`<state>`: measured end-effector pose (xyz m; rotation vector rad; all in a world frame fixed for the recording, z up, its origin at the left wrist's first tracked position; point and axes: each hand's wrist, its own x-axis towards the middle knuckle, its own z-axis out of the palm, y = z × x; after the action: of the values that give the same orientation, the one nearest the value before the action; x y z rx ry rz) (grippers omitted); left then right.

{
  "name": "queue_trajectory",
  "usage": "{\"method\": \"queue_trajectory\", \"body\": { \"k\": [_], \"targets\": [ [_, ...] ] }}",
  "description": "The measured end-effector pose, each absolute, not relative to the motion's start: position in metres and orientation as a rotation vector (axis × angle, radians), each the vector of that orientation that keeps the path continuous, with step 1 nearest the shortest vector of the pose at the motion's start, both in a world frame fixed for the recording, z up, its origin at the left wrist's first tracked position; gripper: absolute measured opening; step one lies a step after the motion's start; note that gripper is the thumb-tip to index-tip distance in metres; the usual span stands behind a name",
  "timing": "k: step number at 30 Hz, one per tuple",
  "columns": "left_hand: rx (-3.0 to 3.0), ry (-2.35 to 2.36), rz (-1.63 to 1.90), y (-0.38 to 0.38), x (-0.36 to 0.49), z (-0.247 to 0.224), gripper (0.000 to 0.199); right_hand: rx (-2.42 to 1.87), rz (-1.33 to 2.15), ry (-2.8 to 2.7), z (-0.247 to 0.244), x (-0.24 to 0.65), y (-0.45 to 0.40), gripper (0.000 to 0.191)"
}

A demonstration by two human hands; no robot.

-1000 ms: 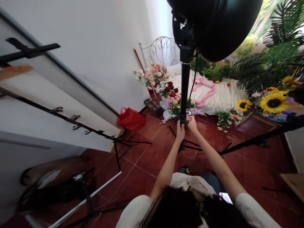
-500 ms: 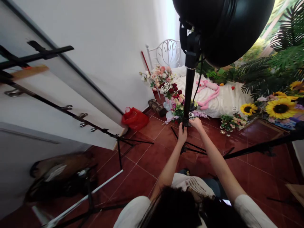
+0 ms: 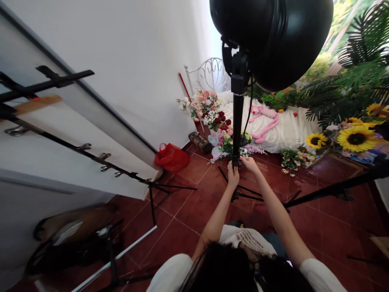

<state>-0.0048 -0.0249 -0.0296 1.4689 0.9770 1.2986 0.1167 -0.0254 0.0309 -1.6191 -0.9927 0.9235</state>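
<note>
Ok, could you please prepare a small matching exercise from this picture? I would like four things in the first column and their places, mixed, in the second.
Things
1. bag
2. plush toy
3. dome-shaped shade
4. left hand and right hand

Places
A. at the top of the black pole
B. at the collar, low on that pole
C. lying on the pale cloth
D. on the tiled floor

Right pairs: 1-D, 2-C, 3-A, 4-B
</note>
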Motion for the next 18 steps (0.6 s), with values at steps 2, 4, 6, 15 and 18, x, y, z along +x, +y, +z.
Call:
{"method": "queue_trajectory", "body": {
  "k": [2, 4, 6, 15, 18],
  "targets": [
    [1.469, 0.987, 1.299, -0.025, -0.004, -0.03, 0.058, -1.515, 0.971, -0.956, 0.024, 0.118, -0.026, 0.053],
    [1.458, 1.005, 1.287, -0.025, -0.004, -0.031, 0.057, -1.385, 1.044, -0.868, 0.016, 0.117, -0.027, 0.047],
    [1.436, 1.029, 1.271, -0.025, -0.003, -0.031, 0.056, -1.234, 1.142, -0.74, 0.008, 0.114, -0.029, 0.039],
    [1.427, 1.009, 1.249, -0.03, -0.006, -0.021, 0.054, -0.888, 1.496, -0.44, -0.004, 0.104, -0.019, 0.022],
    [1.44, 0.985, 1.246, -0.033, -0.007, -0.014, 0.053, -0.928, 1.45, -0.514, 0.0, 0.105, -0.01, 0.027]
  ]
}}
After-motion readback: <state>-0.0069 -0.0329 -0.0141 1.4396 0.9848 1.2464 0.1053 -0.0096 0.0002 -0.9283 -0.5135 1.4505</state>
